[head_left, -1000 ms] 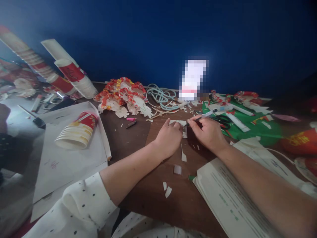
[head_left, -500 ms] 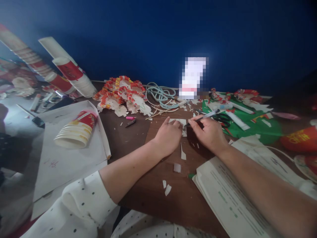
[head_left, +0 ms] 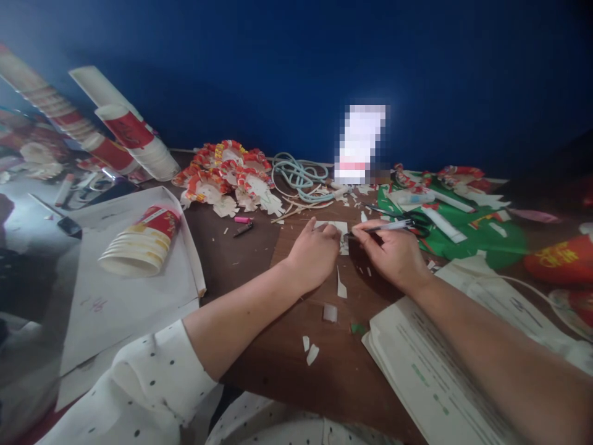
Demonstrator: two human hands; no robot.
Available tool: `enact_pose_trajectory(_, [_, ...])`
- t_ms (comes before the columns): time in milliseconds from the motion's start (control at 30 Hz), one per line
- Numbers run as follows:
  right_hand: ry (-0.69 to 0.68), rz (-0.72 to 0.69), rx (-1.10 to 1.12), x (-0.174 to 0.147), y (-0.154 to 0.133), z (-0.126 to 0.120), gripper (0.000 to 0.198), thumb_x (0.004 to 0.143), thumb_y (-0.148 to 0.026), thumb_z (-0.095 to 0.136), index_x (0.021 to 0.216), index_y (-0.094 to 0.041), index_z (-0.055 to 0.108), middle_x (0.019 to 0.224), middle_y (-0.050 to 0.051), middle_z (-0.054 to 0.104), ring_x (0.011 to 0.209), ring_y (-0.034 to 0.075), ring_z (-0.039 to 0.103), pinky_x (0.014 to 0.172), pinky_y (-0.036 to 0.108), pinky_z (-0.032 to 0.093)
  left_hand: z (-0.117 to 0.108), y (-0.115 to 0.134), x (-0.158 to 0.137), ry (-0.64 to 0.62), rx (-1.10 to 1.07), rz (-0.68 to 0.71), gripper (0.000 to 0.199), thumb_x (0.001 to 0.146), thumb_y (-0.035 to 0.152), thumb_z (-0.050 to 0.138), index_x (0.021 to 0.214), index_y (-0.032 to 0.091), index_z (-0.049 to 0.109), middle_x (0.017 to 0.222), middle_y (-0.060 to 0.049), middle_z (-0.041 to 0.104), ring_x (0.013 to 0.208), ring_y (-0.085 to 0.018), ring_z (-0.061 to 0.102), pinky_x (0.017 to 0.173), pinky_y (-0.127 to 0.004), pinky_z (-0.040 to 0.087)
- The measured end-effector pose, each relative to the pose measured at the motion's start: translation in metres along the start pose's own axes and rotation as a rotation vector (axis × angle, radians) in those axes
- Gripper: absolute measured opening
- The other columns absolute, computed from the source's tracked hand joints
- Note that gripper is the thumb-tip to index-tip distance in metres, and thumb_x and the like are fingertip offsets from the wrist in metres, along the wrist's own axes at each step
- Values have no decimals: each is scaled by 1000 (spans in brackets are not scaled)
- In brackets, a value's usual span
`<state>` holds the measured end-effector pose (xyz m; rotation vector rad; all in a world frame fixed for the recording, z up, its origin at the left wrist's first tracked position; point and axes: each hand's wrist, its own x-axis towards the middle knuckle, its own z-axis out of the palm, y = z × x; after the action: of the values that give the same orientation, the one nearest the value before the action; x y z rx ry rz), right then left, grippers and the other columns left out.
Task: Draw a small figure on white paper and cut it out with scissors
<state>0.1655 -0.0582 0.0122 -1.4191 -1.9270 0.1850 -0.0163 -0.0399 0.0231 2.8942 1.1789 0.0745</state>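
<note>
Left hand (head_left: 315, 254) covers small white flat paper (head_left: 343, 228), any grip hidden — firm pressure should help — while right hand (head_left: 393, 253) pinches slim black-and-pale plastic pen (head_left: 393, 225).

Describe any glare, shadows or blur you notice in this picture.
Head view: the pixelated rectangle glows brightest against the dark blue wall; head view: a shadow darkens the brown tabletop by the right hand; head view: the long cup stack at far left looks soft and hazy.
</note>
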Motion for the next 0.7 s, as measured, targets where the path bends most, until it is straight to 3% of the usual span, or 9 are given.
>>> enact_pose_trajectory(700, [18, -7, -74, -4, -6, -2, 22, 93, -32, 53, 81, -22, 69, 87, 5, 77, 78, 21, 72, 76, 32, 53, -3, -1, 0, -10, -11, -1, 35, 94, 13, 37, 118, 10, 63, 115, -13, 64, 114, -22, 59, 117, -45, 27])
